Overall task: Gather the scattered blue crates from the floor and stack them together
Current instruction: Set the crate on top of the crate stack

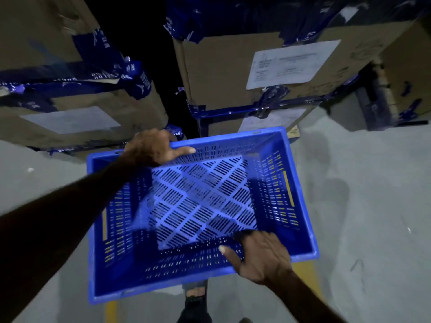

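Note:
One blue slotted plastic crate (300,206) fills the middle of the head view, held up above the grey floor, open side toward me and empty. My left hand (154,148) grips its far rim, fingers curled over the outer side and thumb lying along the inside wall. My right hand (258,255) grips the near rim toward the right, thumb and fingers hooked inside the crate. No other crate is in sight.
Tall cardboard boxes (224,71) bound with blue tape stand close ahead, left and right, with a dark gap between them. Grey concrete floor (363,206) spreads to the right. A yellow floor line (110,311) and my foot (194,297) show under the crate.

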### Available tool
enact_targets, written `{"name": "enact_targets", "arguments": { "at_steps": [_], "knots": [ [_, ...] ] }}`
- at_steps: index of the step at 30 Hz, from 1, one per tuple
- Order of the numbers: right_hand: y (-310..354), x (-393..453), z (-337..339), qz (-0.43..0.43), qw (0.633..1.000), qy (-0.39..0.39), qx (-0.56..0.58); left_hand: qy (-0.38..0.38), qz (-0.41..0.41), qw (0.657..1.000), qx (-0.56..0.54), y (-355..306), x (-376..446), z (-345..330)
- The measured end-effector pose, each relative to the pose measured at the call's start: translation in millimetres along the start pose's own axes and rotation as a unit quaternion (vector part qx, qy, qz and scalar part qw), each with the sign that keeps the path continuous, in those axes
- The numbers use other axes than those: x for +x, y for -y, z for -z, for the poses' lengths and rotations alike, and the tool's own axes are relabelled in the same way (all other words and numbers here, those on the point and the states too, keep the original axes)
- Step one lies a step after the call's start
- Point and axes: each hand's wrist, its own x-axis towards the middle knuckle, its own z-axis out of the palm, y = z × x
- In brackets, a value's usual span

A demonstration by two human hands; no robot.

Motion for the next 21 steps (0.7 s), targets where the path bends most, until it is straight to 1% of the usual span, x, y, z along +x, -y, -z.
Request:
{"name": "enact_targets", "arguments": {
  "at_steps": [5, 10, 12, 15, 18, 21],
  "knots": [
    [-0.8, -0.6, -4.6, 0.006, 1.000, -0.002, -0.025, -0.026, 0.004, 1.000, 0.013, -7.3, -9.4, 2.3],
    [-1.8, -2.2, -8.9, 0.011, 0.999, -0.035, -0.040, 0.002, 0.015, 1.000, -0.002, -12.6, -27.4, 9.5],
    [-2.4, -2.2, -10.5, 0.011, 0.999, -0.034, -0.027, -0.028, 0.015, 1.000, 0.000, -17.2, -44.1, 10.2],
    [-2.7, -10.0, -10.5, 0.027, 0.998, -0.062, -0.005, -0.074, 0.001, 0.997, 0.010, -26.5, -88.4, 4.1],
    [2.2, -37.1, -6.2, 0.029, 0.995, -0.094, 0.010, -0.076, 0.006, 0.997, -0.001, -37.4, -149.2, -3.1],
    [9.0, -80.5, 7.1, 0.020, 0.993, -0.113, 0.032, -0.083, 0.030, 0.995, -0.052, -57.4, -222.8, -11.0]
  ]
}}
